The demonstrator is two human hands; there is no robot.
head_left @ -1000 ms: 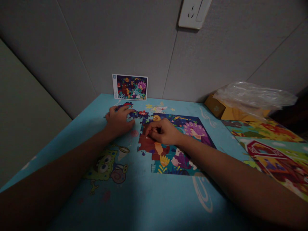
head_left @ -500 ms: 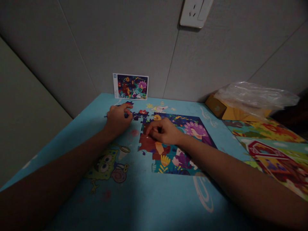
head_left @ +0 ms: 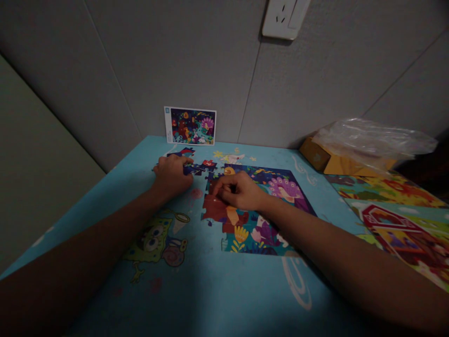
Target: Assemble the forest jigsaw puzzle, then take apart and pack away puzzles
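My left hand lies over loose dark jigsaw pieces at the back left, its fingers stretched forward and the thumb apart from them. It hides part of these pieces, and I see nothing gripped in it. On the partly joined jigsaw puzzle, my right hand is closed in a pinch. Its fingertips press at a brown puzzle piece near the joined part's left edge. That hand and forearm cover the middle of the puzzle, which shows a purple peacock and a yellow flower.
A picture card of the same scene leans against the wall. Clear plastic wrap lies on a yellow box at the back right. Other colourful picture sheets lie at the right. A blue cartoon-printed cover lies under everything.
My left hand has lowered onto the loose pieces, its fingers going from a loose curl to flatter, and more of the back pieces show. My right hand has stayed nearly still.
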